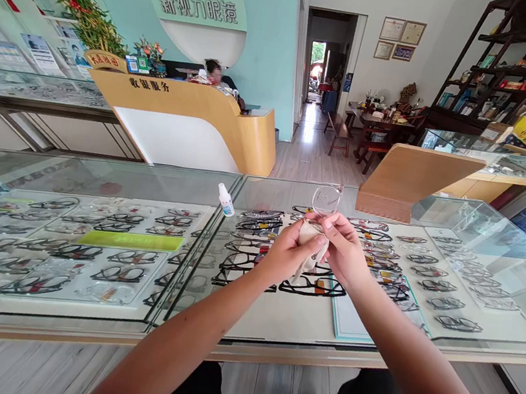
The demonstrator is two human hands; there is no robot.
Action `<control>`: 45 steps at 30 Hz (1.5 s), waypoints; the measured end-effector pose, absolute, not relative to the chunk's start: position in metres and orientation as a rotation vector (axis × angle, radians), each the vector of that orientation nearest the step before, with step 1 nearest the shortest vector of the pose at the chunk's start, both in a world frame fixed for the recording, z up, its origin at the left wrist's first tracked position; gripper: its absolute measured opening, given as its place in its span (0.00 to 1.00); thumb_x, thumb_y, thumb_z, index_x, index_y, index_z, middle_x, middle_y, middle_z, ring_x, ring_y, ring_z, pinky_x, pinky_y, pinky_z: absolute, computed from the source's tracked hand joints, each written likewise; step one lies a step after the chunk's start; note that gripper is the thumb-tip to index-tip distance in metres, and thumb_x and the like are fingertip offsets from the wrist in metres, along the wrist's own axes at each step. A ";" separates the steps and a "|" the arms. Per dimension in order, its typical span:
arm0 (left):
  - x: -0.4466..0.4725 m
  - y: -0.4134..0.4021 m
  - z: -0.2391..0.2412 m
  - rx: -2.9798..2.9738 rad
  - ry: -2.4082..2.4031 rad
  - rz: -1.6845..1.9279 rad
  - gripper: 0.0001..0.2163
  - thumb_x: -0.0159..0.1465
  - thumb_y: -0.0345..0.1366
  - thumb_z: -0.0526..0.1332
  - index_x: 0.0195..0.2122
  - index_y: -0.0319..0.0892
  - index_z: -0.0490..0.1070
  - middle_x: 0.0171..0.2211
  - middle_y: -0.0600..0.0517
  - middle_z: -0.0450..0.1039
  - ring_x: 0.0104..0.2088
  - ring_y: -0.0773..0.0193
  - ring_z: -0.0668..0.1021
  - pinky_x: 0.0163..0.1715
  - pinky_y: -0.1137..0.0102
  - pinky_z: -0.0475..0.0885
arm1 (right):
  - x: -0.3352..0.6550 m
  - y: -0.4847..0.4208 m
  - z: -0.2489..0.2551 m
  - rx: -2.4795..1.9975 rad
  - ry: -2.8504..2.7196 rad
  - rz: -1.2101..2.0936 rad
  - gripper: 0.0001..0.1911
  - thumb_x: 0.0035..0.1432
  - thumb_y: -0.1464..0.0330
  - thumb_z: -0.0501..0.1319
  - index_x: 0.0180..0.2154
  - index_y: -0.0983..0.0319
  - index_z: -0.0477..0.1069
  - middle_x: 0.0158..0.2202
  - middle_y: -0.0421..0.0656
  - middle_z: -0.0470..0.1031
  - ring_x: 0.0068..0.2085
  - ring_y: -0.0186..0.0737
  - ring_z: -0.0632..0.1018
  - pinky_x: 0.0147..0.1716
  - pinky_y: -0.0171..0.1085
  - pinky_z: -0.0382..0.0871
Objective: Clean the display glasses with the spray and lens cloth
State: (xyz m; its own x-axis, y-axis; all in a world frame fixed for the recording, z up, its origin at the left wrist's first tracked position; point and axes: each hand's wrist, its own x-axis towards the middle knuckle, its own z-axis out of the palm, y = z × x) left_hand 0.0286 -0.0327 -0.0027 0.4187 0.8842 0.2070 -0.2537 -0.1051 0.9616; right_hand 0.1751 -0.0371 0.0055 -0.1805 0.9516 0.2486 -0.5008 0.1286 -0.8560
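Both hands meet above the glass counter, around a pair of clear-framed eyeglasses (326, 199). One lens sticks up past my fingers; the other part of the frame is hidden by the hands and cloth. My left hand (288, 251) is closed on a pale cleaning cloth (307, 234), part of which hangs below the fingers. My right hand (343, 242) pinches the eyeglasses beside the cloth, its thumb and fingers bent. Just beneath lie several dark-framed glasses (313, 287) in rows. A small white spray bottle (226, 201) stands to the left on the counter.
The glass display counter (245, 325) stretches across in front of me, with more glasses on both sides. A brown board stand (412, 179) rises at its back right. Beyond are a wooden reception desk (256, 137) with a seated person, and a wooden bench (338, 128).
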 end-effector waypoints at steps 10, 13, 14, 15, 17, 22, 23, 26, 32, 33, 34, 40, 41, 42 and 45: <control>0.021 -0.025 -0.007 1.415 0.700 1.083 0.26 0.66 0.62 0.68 0.49 0.43 0.81 0.35 0.49 0.82 0.36 0.57 0.83 0.39 0.64 0.79 | 0.185 -0.032 0.006 -0.548 -1.051 1.455 0.16 0.61 0.56 0.75 0.33 0.56 0.73 0.45 0.41 0.87 0.27 0.33 0.73 0.23 0.34 0.64; 0.016 -0.023 -0.005 1.560 0.654 1.046 0.24 0.68 0.58 0.69 0.55 0.44 0.81 0.47 0.46 0.84 0.53 0.50 0.82 0.54 0.62 0.76 | 0.190 -0.029 0.006 -0.559 -0.993 1.475 0.15 0.60 0.56 0.76 0.34 0.56 0.74 0.43 0.41 0.86 0.37 0.40 0.81 0.35 0.37 0.74; 0.015 -0.023 -0.005 1.593 0.631 1.035 0.25 0.68 0.56 0.70 0.57 0.44 0.80 0.50 0.45 0.83 0.57 0.48 0.81 0.57 0.62 0.75 | 0.190 -0.028 0.006 -0.561 -0.981 1.487 0.15 0.60 0.56 0.76 0.34 0.56 0.74 0.43 0.41 0.86 0.38 0.40 0.81 0.37 0.37 0.75; 0.015 -0.023 -0.006 1.612 0.619 1.029 0.25 0.67 0.54 0.71 0.59 0.44 0.79 0.53 0.44 0.82 0.59 0.48 0.80 0.58 0.61 0.74 | 0.190 -0.027 0.006 -0.563 -0.973 1.498 0.15 0.60 0.56 0.76 0.34 0.56 0.74 0.43 0.41 0.86 0.38 0.40 0.81 0.36 0.37 0.75; 0.016 -0.024 -0.007 1.609 0.644 1.035 0.27 0.65 0.51 0.73 0.61 0.43 0.77 0.54 0.43 0.82 0.57 0.49 0.81 0.56 0.62 0.75 | 0.189 -0.027 0.006 -0.568 -0.968 1.515 0.16 0.59 0.56 0.76 0.34 0.56 0.74 0.42 0.41 0.86 0.33 0.37 0.77 0.30 0.35 0.69; 0.023 -0.025 -0.012 1.470 0.742 1.066 0.28 0.63 0.52 0.74 0.57 0.39 0.76 0.47 0.44 0.85 0.43 0.55 0.85 0.42 0.66 0.79 | 0.185 -0.029 0.006 -0.575 -0.983 1.542 0.17 0.57 0.57 0.77 0.33 0.57 0.74 0.41 0.41 0.85 0.27 0.32 0.67 0.22 0.34 0.50; 0.023 -0.025 -0.012 1.450 0.735 1.055 0.27 0.64 0.53 0.74 0.55 0.39 0.76 0.44 0.44 0.85 0.41 0.55 0.85 0.39 0.67 0.79 | 0.185 -0.029 0.007 -0.577 -0.997 1.545 0.17 0.57 0.57 0.77 0.33 0.57 0.74 0.41 0.41 0.85 0.27 0.32 0.67 0.22 0.34 0.50; 0.023 -0.024 -0.012 1.423 0.730 1.034 0.26 0.64 0.58 0.72 0.49 0.39 0.77 0.37 0.46 0.85 0.34 0.58 0.84 0.32 0.68 0.79 | 0.186 -0.030 0.007 -0.582 -1.046 1.540 0.16 0.57 0.56 0.76 0.35 0.57 0.75 0.42 0.41 0.85 0.26 0.32 0.65 0.23 0.35 0.50; 0.010 -0.014 -0.013 1.560 0.688 1.005 0.29 0.70 0.61 0.65 0.56 0.39 0.79 0.42 0.45 0.85 0.38 0.56 0.85 0.40 0.64 0.80 | 0.189 -0.027 0.005 -0.570 -1.038 1.534 0.15 0.60 0.56 0.76 0.35 0.57 0.75 0.42 0.41 0.84 0.27 0.33 0.69 0.24 0.35 0.59; 0.007 -0.011 -0.014 1.607 0.672 0.999 0.29 0.70 0.60 0.65 0.59 0.40 0.79 0.48 0.43 0.85 0.45 0.53 0.85 0.46 0.63 0.80 | 0.189 -0.027 0.005 -0.562 -1.015 1.548 0.15 0.60 0.57 0.76 0.35 0.57 0.76 0.42 0.41 0.84 0.30 0.35 0.73 0.27 0.34 0.64; 0.005 -0.010 -0.014 1.652 0.651 0.992 0.29 0.71 0.58 0.65 0.62 0.40 0.78 0.53 0.42 0.84 0.51 0.51 0.84 0.52 0.62 0.79 | 0.190 -0.027 0.005 -0.554 -0.990 1.561 0.15 0.59 0.57 0.76 0.36 0.57 0.76 0.41 0.41 0.84 0.34 0.37 0.76 0.30 0.35 0.68; 0.008 -0.014 -0.012 1.644 0.590 0.962 0.31 0.67 0.50 0.73 0.65 0.39 0.73 0.54 0.40 0.83 0.51 0.51 0.85 0.48 0.64 0.80 | 0.189 -0.027 0.004 -0.509 -0.918 1.596 0.14 0.60 0.59 0.77 0.36 0.58 0.76 0.40 0.39 0.83 0.25 0.29 0.68 0.25 0.31 0.67; 0.011 -0.016 -0.012 1.604 0.595 0.977 0.30 0.66 0.50 0.73 0.64 0.38 0.73 0.51 0.41 0.85 0.47 0.52 0.86 0.45 0.65 0.81 | 0.188 -0.027 0.004 -0.497 -0.929 1.602 0.14 0.61 0.59 0.76 0.36 0.58 0.76 0.41 0.39 0.84 0.23 0.27 0.63 0.22 0.30 0.64; 0.014 -0.019 -0.011 1.571 0.598 0.999 0.28 0.66 0.50 0.73 0.62 0.38 0.73 0.47 0.43 0.85 0.43 0.54 0.87 0.43 0.66 0.81 | 0.186 -0.029 0.004 -0.486 -0.944 1.605 0.13 0.62 0.59 0.76 0.36 0.58 0.75 0.44 0.40 0.85 0.22 0.26 0.60 0.20 0.30 0.62; 0.020 -0.024 -0.009 1.524 0.621 1.114 0.23 0.68 0.52 0.71 0.53 0.39 0.74 0.34 0.50 0.83 0.29 0.63 0.83 0.31 0.70 0.80 | 0.181 -0.032 0.004 -0.459 -1.002 1.593 0.14 0.63 0.57 0.74 0.36 0.57 0.74 0.50 0.41 0.85 0.23 0.28 0.65 0.20 0.33 0.67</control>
State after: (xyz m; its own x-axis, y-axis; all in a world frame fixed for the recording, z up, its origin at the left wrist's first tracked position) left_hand 0.0205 -0.0238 -0.0090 0.4216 0.8492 0.3180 -0.1763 -0.2672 0.9474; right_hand 0.1805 -0.0323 0.0043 -0.2820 0.9342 0.2184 -0.6018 0.0050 -0.7986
